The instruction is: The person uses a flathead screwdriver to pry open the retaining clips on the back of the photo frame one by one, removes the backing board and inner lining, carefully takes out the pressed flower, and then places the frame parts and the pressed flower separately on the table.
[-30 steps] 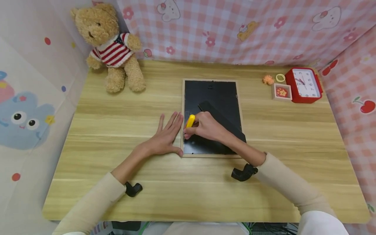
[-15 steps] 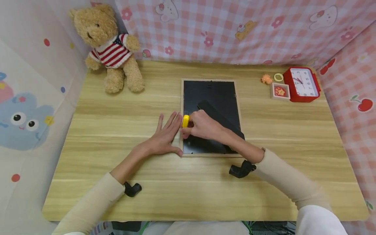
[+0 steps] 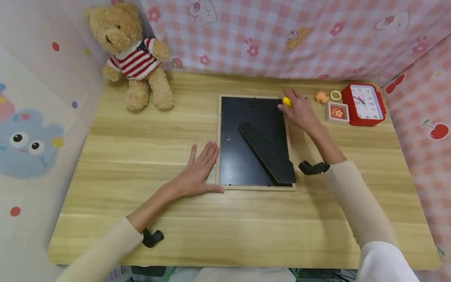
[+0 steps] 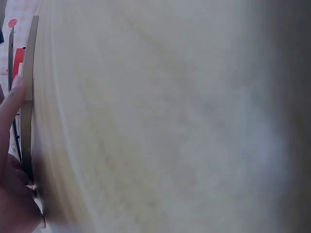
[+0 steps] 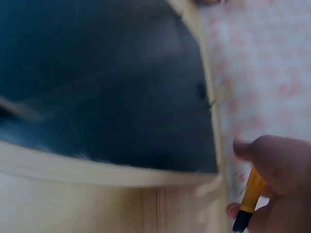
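Observation:
A picture frame (image 3: pixel 258 117) lies face down, its black backing and light wooden edge showing. Its black easel stand (image 3: pixel 267 152) slants across the backing toward the lower right corner. My left hand (image 3: pixel 197 172) rests spread on the table, fingertips at the frame's left edge and thumb by the lower left corner. At the upper right corner, my right hand (image 3: pixel 299 109) holds a slim tool with a yellow handle (image 5: pixel 253 189) and a black collar. In the right wrist view the tool's far end drops out of the picture.
A teddy bear (image 3: pixel 132 58) in a striped shirt sits at the back left of the table. At the back right stand a red clock (image 3: pixel 364 103), a small square box (image 3: pixel 337 112), a yellow ring (image 3: pixel 336 95) and an orange trinket (image 3: pixel 321 97).
My right hand has moved with the yellow-handled tool from the frame's left edge to its upper right corner, uncovering the easel stand. My left hand stays at the left edge, slightly lower.

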`<state>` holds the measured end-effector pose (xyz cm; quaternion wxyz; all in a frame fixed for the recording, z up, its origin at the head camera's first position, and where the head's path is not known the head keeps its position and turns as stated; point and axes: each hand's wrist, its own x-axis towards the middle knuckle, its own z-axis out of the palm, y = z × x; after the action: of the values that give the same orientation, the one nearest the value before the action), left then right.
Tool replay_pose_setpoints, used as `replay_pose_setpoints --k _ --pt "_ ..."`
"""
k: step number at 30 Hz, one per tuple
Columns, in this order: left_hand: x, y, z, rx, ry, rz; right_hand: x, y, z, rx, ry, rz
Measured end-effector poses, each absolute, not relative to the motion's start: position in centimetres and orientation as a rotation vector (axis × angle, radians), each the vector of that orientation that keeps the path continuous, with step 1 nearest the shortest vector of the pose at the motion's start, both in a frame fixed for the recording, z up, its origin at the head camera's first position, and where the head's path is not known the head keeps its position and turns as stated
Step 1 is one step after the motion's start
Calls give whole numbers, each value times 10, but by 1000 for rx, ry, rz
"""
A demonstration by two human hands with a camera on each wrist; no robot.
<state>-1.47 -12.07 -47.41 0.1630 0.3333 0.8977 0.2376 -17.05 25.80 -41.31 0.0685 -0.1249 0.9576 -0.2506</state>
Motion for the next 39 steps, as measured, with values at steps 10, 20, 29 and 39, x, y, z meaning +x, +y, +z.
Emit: replay_pose_setpoints --k 10,20,29,39 --pt "-22 -129 -461 962 2620 568 -196 263 -438 -607 2882 -714" --pt "-42 -137 -452 807 2787 586 -151 303 -429 -559 3057 -461" --pt "-58 -134 -466 722 2934 887 -99 337 -422 -359 2984 -397" --pt "-73 -117 -463 442 2672 1169 -64 417 -498 -310 2975 -495"
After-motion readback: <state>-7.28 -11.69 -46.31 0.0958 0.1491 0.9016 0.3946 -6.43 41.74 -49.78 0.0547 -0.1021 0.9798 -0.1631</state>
